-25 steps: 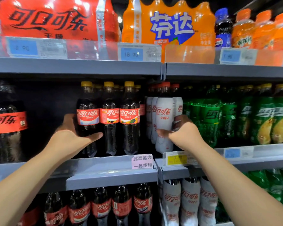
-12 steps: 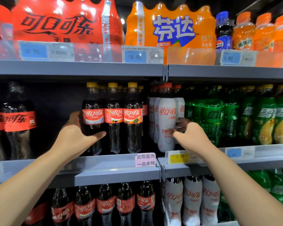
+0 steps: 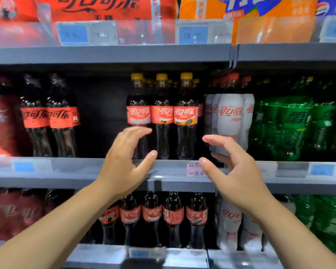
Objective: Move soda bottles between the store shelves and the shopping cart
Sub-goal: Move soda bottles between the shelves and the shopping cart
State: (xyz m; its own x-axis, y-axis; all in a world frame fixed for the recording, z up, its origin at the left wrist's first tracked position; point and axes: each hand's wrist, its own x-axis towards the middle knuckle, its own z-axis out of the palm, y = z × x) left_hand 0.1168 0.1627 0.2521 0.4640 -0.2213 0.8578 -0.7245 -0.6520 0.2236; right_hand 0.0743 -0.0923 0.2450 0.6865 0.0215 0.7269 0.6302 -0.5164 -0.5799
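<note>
Flanking three yellow-capped cola bottles (image 3: 162, 117), both empty cupped hands (image 3: 124, 164).

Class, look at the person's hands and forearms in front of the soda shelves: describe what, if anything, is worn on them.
Nothing is worn. The left hand and right hand are gloveless, with no rings visible; both wrists lack a watch or bracelet. Both forearms are bare to the frame edge, no sleeves showing.

On the middle shelf (image 3: 85, 169), three cola bottles (image 3: 162, 115) stand in a row near its front edge, more behind them. Sleeved bottles (image 3: 229, 117) stand just right; two bottles (image 3: 49, 115) stand well left. Both hands hover before the front edge.
</note>
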